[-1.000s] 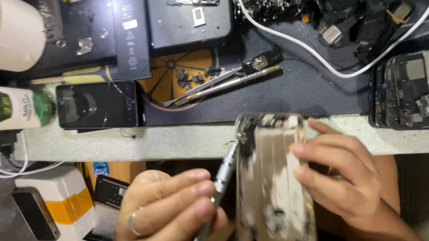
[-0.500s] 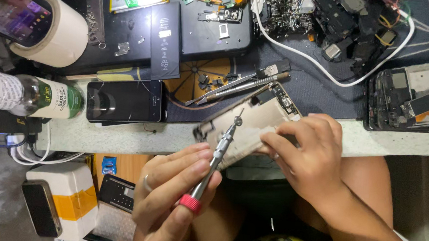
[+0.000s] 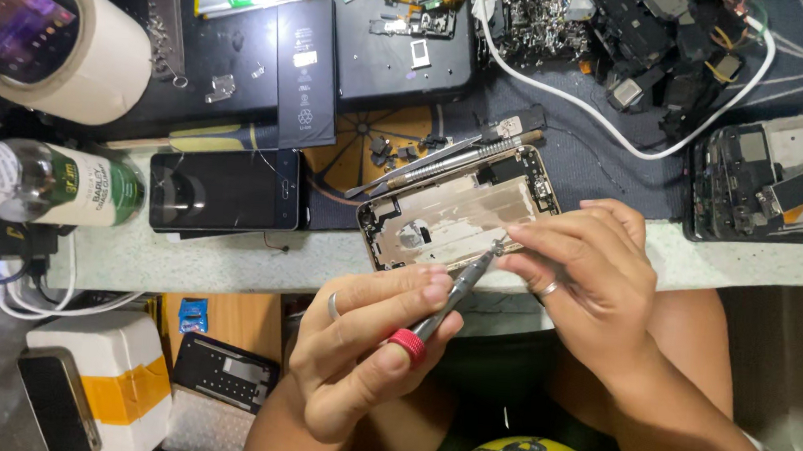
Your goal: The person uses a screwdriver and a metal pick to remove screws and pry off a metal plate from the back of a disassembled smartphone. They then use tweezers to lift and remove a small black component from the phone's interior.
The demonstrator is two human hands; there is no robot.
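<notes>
An opened gold phone housing [image 3: 453, 215] lies flat at the bench's front edge, its bare inside facing up. My left hand [image 3: 371, 344] grips a slim screwdriver [image 3: 448, 298] with a red end cap, its tip resting on the housing's lower right part. My right hand [image 3: 589, 274] presses on the housing's right edge, and its fingertips pinch close to the screwdriver tip. A ring shows on each hand.
A dark phone [image 3: 222, 191] lies left of the housing, tweezers [image 3: 433, 162] just behind it. A battery [image 3: 304, 71], a tape roll [image 3: 87, 48], a green bottle [image 3: 47, 181], a white cable [image 3: 612, 118] and phone parts [image 3: 766, 183] crowd the bench.
The housing went from upright in my right hand to lying flat on the bench edge. The screwdriver tip came down onto it, and my right fingers moved to the tip.
</notes>
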